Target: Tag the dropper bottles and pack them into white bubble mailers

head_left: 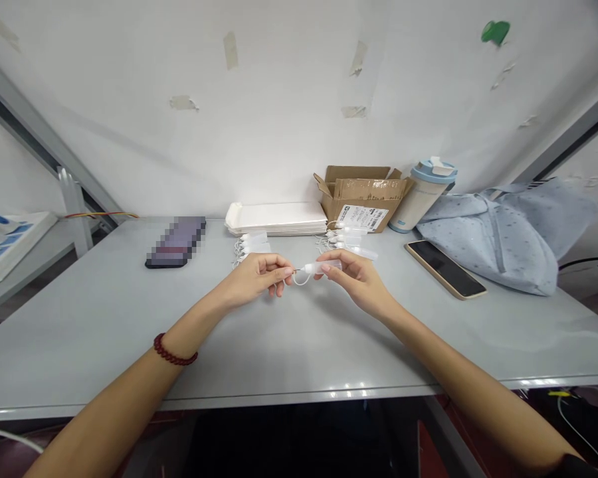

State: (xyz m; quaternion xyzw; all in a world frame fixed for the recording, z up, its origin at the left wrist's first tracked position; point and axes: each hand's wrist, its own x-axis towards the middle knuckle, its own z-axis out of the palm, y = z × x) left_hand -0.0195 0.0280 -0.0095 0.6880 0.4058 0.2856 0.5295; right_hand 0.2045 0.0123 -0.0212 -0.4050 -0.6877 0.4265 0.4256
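Note:
My right hand (351, 275) holds a small translucent white squeeze bottle (323, 267) sideways, its nozzle to the left. At the nozzle's end my left hand (262, 275) pinches a thin dark pin (298, 270); the fingertips hide what the pin ends in. A thin white loop (301, 282) hangs between the bottle's neck and my left fingers. Behind my left hand lies a row of similar small bottles (254, 244). More of these bottles (346, 234) lie in a pile behind my right hand.
A stack of white flat trays or boxes (284, 216) and an open cardboard box (363, 199) stand by the wall. Rightward are a tumbler (421, 196), a pale blue bag (483, 239) and a phone (446, 269). A blurred-out dark flat object (177, 244) lies left on the grey table (299, 352).

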